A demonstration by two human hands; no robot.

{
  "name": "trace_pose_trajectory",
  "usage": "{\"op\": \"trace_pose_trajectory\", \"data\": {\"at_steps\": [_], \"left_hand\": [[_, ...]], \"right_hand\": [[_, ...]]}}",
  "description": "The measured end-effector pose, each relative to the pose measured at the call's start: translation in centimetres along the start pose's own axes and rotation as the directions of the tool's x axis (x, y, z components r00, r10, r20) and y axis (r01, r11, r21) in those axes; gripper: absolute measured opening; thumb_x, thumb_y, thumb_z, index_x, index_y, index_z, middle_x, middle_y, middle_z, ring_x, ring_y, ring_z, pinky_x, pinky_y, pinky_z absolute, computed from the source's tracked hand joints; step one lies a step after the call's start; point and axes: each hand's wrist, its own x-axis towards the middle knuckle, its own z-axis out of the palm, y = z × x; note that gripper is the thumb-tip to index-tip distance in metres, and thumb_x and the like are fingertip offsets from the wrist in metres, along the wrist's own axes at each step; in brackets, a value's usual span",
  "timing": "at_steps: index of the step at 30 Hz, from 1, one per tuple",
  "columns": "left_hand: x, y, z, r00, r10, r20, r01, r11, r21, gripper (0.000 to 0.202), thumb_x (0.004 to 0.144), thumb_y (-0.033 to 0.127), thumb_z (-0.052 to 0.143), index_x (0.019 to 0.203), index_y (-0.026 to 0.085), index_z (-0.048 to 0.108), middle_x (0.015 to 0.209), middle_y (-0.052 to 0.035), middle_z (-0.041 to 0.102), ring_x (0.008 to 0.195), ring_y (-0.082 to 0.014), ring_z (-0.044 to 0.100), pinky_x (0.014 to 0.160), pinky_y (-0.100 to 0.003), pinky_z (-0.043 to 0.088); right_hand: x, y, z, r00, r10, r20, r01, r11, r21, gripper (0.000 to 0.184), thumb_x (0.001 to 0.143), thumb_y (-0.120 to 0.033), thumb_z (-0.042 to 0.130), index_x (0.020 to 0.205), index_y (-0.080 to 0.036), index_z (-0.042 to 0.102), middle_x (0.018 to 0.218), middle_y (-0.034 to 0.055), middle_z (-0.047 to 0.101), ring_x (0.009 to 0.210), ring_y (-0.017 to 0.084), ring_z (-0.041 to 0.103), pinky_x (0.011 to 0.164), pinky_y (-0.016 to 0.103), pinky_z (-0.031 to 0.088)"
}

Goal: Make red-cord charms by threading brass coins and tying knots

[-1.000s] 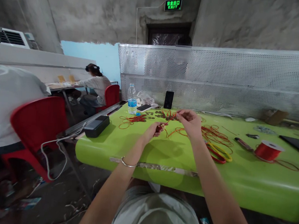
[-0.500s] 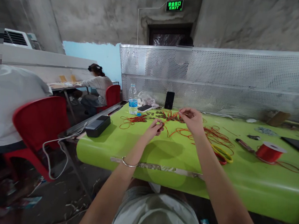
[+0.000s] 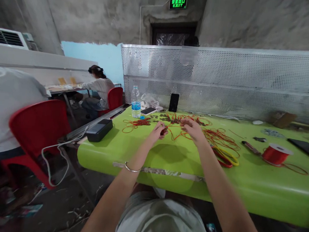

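Note:
My left hand (image 3: 159, 130) is closed in a pinch on a thin red cord, above the green table. The stretch of red cord (image 3: 173, 126) runs from it towards my right hand (image 3: 192, 130), whose curled fingers close at the cord; the exact contact is too small to see. Loose cord hangs in a loop below and between the hands. Just beyond them lie dark round coin-like pieces (image 3: 163, 116) and red cords. A bundle of corded pieces (image 3: 141, 122) lies to the left.
Right of my hands are a tangle of red cord (image 3: 220, 138), scissors with yellow and red handles (image 3: 228, 156), a cutter knife (image 3: 251, 147) and a red spool (image 3: 275, 155). A bottle (image 3: 136, 101), phones (image 3: 174, 102) and a black box (image 3: 99, 130) stand left and behind. Co-workers sit left.
My right hand has come down and slightly left, and its fingers have loosened from a raised pinch. My left hand stays closed in nearly the same place. The view has shifted slightly.

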Motion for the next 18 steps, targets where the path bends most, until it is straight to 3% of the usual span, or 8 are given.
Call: {"op": "trace_pose_trajectory", "data": {"at_steps": [4,8,13,18], "left_hand": [[0.2,-0.1,-0.1,1.0,-0.004,-0.001,0.004,1.0,0.0,0.01,0.079,0.022,0.041,0.077,0.021,0.031,0.051,0.0067,0.044,0.034,-0.004,0.025,0.039,-0.016,0.014],[0.3,-0.3,-0.2,1.0,-0.004,-0.003,0.004,1.0,0.003,0.01,0.077,0.021,0.042,0.076,0.021,0.032,0.051,0.0064,0.044,0.034,-0.004,0.026,0.039,-0.017,0.013],[0.1,-0.2,-0.1,1.0,-0.005,-0.014,0.005,1.0,0.018,0.01,0.076,0.021,0.044,0.076,0.021,0.034,0.051,0.0064,0.044,0.035,-0.0042,0.026,0.039,-0.017,0.014],[-0.3,0.2,0.3,1.0,-0.009,-0.03,0.01,0.999,0.037,0.011,0.077,0.022,0.047,0.078,0.021,0.036,0.052,0.006,0.045,0.037,-0.0046,0.028,0.04,-0.017,0.015]], "right_hand": [[-0.9,0.0,0.7,0.973,0.11,0.203,-0.092,0.991,-0.095,0.024,0.066,-0.014,0.054,0.086,-0.017,0.066,0.092,0.0078,0.067,0.085,0.018,0.062,0.074,0.031,0.05],[-1.5,-0.5,1.9,0.929,0.13,0.348,-0.093,0.988,-0.12,0.019,0.07,-0.021,0.058,0.085,-0.017,0.068,0.09,0.0062,0.068,0.086,0.017,0.062,0.08,0.031,0.048],[-1.8,-0.7,2.7,0.923,0.082,0.377,-0.052,0.995,-0.089,0.025,0.077,-0.035,0.056,0.095,-0.018,0.063,0.098,0.0074,0.066,0.086,0.016,0.062,0.077,0.029,0.049],[-1.7,-0.5,2.7,0.94,0.022,0.339,0.02,0.992,-0.122,0.031,0.082,-0.046,0.048,0.087,-0.018,0.061,0.092,0.0067,0.065,0.079,0.014,0.061,0.067,0.025,0.048]]}}
